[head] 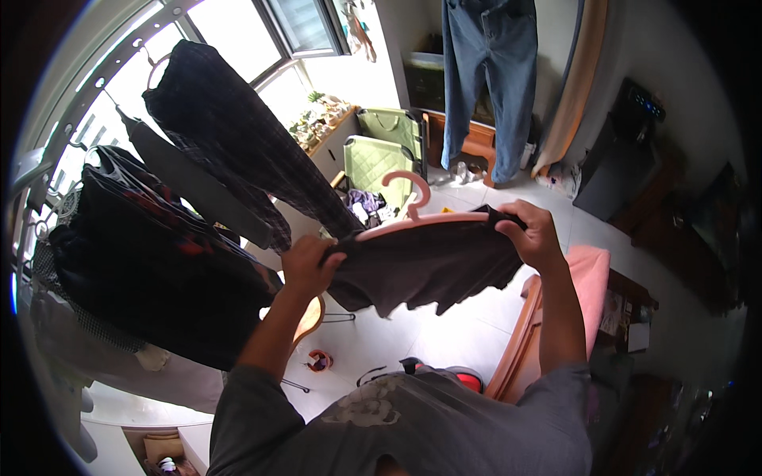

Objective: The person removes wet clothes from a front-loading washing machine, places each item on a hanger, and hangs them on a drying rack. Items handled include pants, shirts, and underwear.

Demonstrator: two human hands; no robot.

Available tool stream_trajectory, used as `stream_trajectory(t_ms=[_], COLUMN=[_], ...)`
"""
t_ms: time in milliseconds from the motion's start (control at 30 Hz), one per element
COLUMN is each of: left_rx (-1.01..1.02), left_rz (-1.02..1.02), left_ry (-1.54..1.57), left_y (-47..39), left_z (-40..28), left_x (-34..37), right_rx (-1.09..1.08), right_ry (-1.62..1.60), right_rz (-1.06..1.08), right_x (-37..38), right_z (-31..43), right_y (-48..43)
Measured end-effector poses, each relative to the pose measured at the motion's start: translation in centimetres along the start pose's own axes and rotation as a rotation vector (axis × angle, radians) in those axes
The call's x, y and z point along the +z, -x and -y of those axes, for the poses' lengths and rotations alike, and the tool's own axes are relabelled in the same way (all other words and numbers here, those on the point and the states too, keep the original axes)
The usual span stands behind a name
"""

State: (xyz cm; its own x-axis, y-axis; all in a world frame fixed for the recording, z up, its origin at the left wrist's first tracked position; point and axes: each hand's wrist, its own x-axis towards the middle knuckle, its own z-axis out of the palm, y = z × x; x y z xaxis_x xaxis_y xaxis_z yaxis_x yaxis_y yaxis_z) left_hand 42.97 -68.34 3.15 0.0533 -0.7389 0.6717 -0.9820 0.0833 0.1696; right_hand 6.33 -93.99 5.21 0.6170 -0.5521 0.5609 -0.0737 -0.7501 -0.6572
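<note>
A dark garment [425, 262] is stretched across a pink clothes hanger [417, 196], whose hook points up and away from me. My left hand [309, 265] pinches the garment's left end at the hanger's tip. At the other end, my right hand [527, 232] grips the dark edge between thumb and fingers. The garment's lower edge hangs in uneven folds above the floor. Dark plaid trousers [250, 143] hang just beyond my left hand.
Along the window, a metal drying rail [98, 83] carries black clothes [161, 273] and a grey garment [190, 178]. Blue jeans [491, 77] hang ahead. Green folding chairs [378, 160] stand by the planter. A wooden seat with a pink cover [589, 279] is at my right; a flowerpot [319, 360] sits low left.
</note>
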Motion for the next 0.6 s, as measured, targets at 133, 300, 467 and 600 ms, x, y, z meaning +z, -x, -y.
stream_trajectory(t_ms=[133,300,467,600], left_rx=[-0.158,-0.234,-0.193,-0.274], left_rz=[0.078,-0.049,-0.065,0.120], left_ry=[-0.169,0.168,0.194,0.258], left_y=[3.6,-2.9,-3.5,4.5], left_z=[3.8,0.6,-1.3,-4.3], left_x=[1.6,0.8,-1.1,-1.7], right_rx=[0.043,-0.006,-0.184,-0.236], right_ry=[0.095,0.386,0.431,0.419], right_rz=[-0.112,-0.305,-0.371,-0.375], right_x=[-1.7,-2.9,0.1,3.1], right_z=[-0.5,0.4,2.8,4.5], right_y=[0.2,-5.0,-15.6,-25.4])
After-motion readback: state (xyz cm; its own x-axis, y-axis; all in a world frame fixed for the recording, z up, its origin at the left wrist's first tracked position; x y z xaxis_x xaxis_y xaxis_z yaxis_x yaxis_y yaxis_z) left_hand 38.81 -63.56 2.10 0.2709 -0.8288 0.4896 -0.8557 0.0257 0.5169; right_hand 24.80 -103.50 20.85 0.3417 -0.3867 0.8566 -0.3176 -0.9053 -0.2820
